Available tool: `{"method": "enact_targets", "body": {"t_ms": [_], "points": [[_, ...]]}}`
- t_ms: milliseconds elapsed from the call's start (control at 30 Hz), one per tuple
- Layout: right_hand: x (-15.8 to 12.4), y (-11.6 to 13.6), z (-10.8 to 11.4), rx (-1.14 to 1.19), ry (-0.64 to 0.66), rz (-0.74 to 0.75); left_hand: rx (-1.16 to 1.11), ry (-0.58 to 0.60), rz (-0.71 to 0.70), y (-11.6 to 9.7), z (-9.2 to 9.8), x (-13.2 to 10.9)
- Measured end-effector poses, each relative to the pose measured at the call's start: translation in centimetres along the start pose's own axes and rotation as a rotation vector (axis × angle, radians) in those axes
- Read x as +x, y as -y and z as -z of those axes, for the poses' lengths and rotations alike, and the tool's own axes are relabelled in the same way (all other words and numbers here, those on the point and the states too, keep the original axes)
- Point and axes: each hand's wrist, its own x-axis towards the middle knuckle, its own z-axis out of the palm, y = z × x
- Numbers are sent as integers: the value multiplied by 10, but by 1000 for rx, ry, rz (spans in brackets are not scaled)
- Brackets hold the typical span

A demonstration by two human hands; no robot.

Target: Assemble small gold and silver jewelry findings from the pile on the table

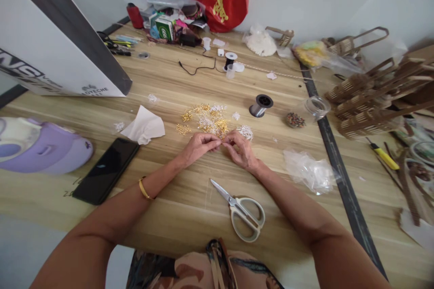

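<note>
My left hand [198, 146] and my right hand [241, 149] meet fingertip to fingertip on the wooden table [190, 207], both pinched on a tiny piece I cannot make out. Just beyond them lies a pile of small gold and silver beads [206, 119]. A gold bangle [145, 188] sits on my left wrist. White-handled scissors [241, 210] lie shut on the table, close in front of my right forearm.
A black phone [106, 170] and a crumpled tissue [144, 127] lie at left, beside a purple case [44, 146]. A thread spool [261, 105], a bead-filled lid [295, 120], a jar [317, 107] and a clear bag [308, 170] are at right. Wooden baskets [369, 99] stack far right.
</note>
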Motion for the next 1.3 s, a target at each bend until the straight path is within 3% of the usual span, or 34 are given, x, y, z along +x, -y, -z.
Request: {"method": "enact_targets", "body": {"t_ms": [267,567,900,1300], "points": [[2,3,1,23,-3,37,-31,12,19,0,2,0],[3,2,3,39,-24,29,-93,-55,41,-4,2,0],[-5,-2,-4,146,-102,-139,-106,-93,30,-3,0,1],[3,4,1,-30,-67,-11,-74,-121,4,0,2,3]]}}
